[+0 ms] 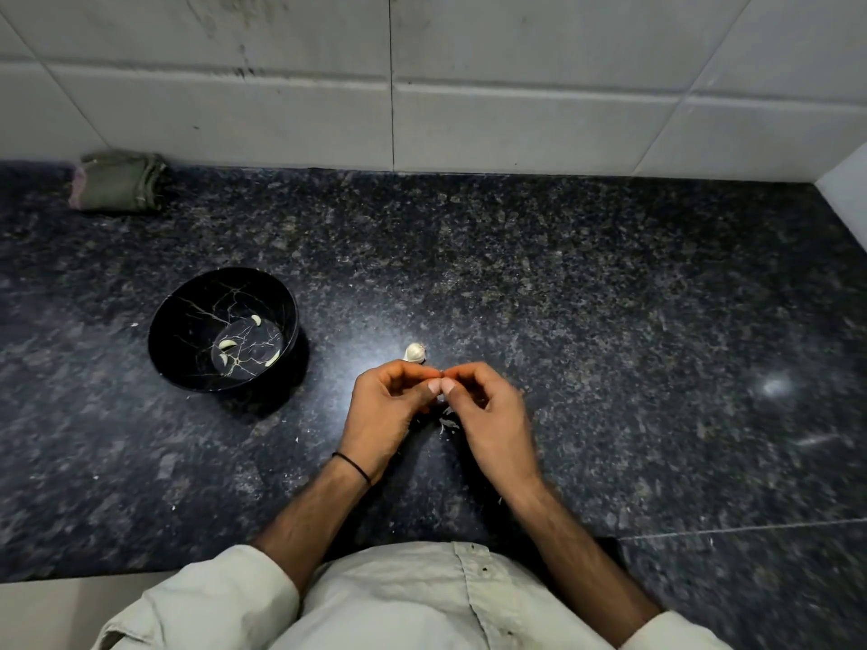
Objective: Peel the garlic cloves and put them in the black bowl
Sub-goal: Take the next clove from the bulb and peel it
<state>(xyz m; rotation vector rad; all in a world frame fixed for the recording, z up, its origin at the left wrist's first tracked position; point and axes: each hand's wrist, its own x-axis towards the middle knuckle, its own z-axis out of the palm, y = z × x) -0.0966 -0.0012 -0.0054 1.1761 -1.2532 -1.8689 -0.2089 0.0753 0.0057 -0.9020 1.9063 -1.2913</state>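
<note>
Clove (441, 395), pinched between the fingertips of the left hand (389, 408) and right hand (490, 415), both curled around it above the counter (610, 321). It is largely hidden, so its long axis cannot be told. A garlic piece (415, 353) lies just beyond the grip, and skin scraps (448, 422) lie beneath it. The bowl (197, 297), left of the grip and apart, holds four peeled cloves (228, 344). A cloth (119, 183) lies far left by the wall.
</note>
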